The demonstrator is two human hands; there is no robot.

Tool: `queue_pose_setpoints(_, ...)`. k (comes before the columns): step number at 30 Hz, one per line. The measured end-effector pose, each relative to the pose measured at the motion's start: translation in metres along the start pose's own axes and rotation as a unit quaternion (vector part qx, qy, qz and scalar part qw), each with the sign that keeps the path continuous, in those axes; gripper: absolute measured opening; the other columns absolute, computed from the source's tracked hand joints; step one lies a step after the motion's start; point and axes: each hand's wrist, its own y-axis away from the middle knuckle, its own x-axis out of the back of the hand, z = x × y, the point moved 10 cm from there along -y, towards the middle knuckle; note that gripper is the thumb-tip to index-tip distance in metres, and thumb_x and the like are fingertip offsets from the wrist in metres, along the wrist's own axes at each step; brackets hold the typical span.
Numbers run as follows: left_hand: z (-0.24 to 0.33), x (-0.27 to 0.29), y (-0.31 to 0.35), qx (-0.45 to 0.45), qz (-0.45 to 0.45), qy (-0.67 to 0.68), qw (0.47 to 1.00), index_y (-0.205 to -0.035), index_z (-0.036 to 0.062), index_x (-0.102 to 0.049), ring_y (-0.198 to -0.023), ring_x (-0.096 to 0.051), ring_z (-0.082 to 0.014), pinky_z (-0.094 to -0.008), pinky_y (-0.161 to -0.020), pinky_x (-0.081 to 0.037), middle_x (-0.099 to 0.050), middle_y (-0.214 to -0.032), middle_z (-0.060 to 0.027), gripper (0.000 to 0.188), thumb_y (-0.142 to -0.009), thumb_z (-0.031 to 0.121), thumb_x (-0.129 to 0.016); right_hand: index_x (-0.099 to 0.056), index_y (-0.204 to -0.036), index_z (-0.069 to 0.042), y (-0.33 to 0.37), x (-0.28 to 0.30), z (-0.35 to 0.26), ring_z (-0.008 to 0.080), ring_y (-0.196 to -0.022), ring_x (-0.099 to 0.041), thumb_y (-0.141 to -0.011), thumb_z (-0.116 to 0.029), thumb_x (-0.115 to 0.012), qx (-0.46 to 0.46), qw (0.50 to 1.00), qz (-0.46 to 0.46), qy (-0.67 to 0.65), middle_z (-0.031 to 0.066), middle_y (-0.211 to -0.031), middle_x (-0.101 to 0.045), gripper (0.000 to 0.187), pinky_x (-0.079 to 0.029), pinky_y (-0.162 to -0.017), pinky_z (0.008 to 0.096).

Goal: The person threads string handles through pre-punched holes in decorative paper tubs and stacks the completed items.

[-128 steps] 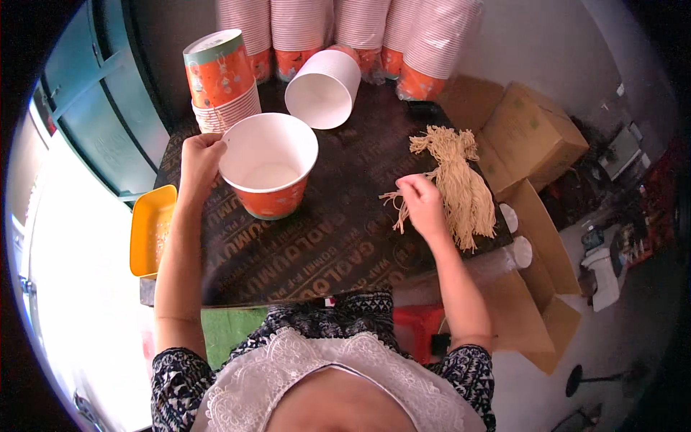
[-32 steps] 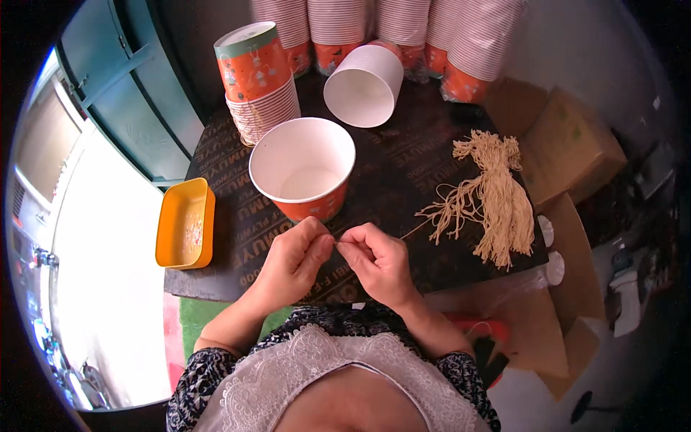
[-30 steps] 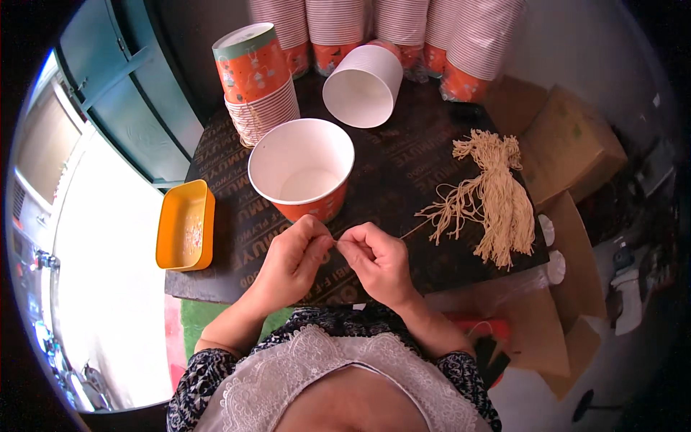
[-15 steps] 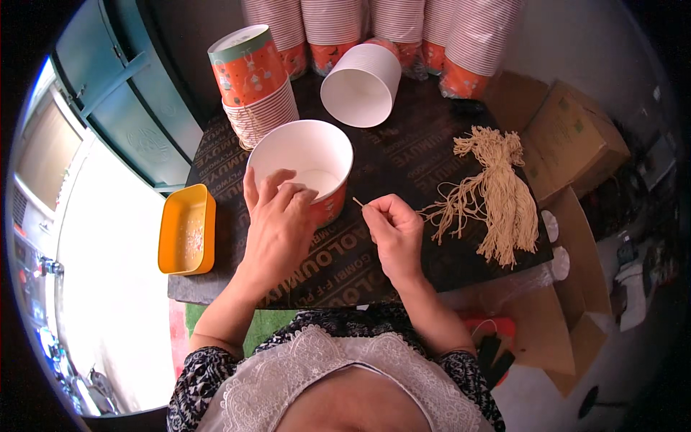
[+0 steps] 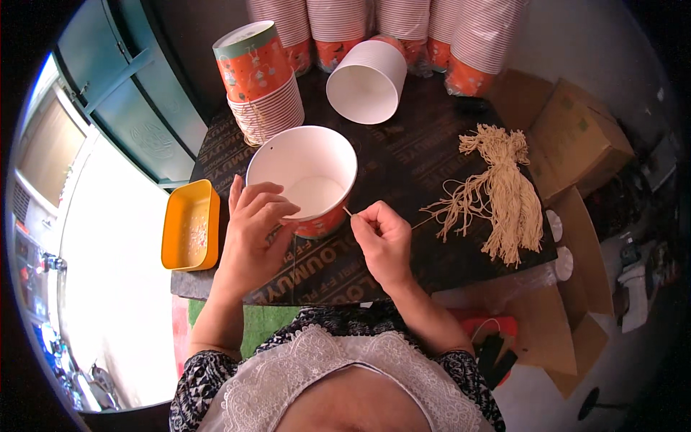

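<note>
A white paper bucket (image 5: 324, 162) with a red printed outside stands on the dark table, its mouth tipped toward me. A small dark hole shows in its inner wall near the far left rim. My left hand (image 5: 252, 230) is at the bucket's near left rim, fingers apart and curved; whether they touch it is hard to tell. My right hand (image 5: 383, 241) pinches the end of a beige cord (image 5: 348, 211), whose tip points at the bucket's right outer side. Behind this hand the cord trails toward a bundle of beige cords (image 5: 507, 194) at the table's right.
A yellow tray (image 5: 169, 230) with small bits in it sits at the left edge. Behind are stacked red paper buckets (image 5: 252, 72), one bucket lying on its side (image 5: 363, 93) and tall wrapped stacks (image 5: 337, 29). Cardboard boxes (image 5: 586, 140) stand right of the table.
My left hand has moved left and slightly down, away from the bucket's inside. My right hand has shifted left, bringing the cord's tip up to the bucket's side.
</note>
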Motion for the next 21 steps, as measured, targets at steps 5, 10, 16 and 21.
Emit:
queue_pose_setpoints(5, -0.008, 0.012, -0.002, 0.019, 0.023, 0.033, 0.999, -0.088, 0.0068, -0.063, -0.106, -0.055, -0.0273, -0.0555, -0.108, -0.021, -0.062, -0.090, -0.0072, 0.018, -0.072, -0.001, -0.066, -0.053, -0.072, -0.004, 0.000, -0.002, 0.001, -0.0012, -0.056, -0.040, -0.085, -0.002, -0.060, 0.008, 1.000, -0.002, -0.002, -0.0078, -0.061, -0.048, 0.015, -0.033, -0.047, 0.0185)
queue_pose_setpoints(10, -0.011, 0.011, -0.002, 0.025, 0.026, 0.047, 0.998, -0.087, 0.0059, -0.064, -0.105, -0.056, -0.0272, -0.0560, -0.107, -0.023, -0.062, -0.088, -0.0073, 0.015, -0.074, 0.000, -0.067, -0.053, -0.072, -0.004, -0.001, -0.002, -0.002, -0.0014, -0.056, -0.040, -0.085, -0.001, -0.060, 0.014, 1.000, 0.001, 0.007, -0.0077, -0.061, -0.048, 0.015, -0.033, -0.047, 0.0184)
queue_pose_setpoints(16, -0.012, 0.010, -0.004, 0.026, 0.022, 0.062, 0.998, -0.086, 0.0056, -0.064, -0.105, -0.056, -0.0269, -0.0562, -0.107, -0.023, -0.062, -0.088, -0.0077, 0.013, -0.075, 0.000, -0.066, -0.053, -0.072, -0.003, -0.003, -0.003, -0.003, -0.0015, -0.056, -0.041, -0.085, -0.001, -0.060, 0.013, 1.000, 0.000, 0.017, -0.0077, -0.061, -0.048, 0.015, -0.034, -0.048, 0.0183)
queue_pose_setpoints(21, -0.009, 0.010, -0.005, 0.021, 0.019, 0.062, 0.998, -0.086, 0.0056, -0.063, -0.103, -0.056, -0.0271, -0.0547, -0.106, -0.025, -0.061, -0.086, -0.0078, 0.012, -0.075, 0.001, -0.065, -0.053, -0.072, -0.003, -0.004, -0.005, -0.001, -0.0014, -0.056, -0.041, -0.085, -0.002, -0.060, 0.006, 1.000, -0.006, 0.017, -0.0077, -0.061, -0.048, 0.015, -0.034, -0.047, 0.0186)
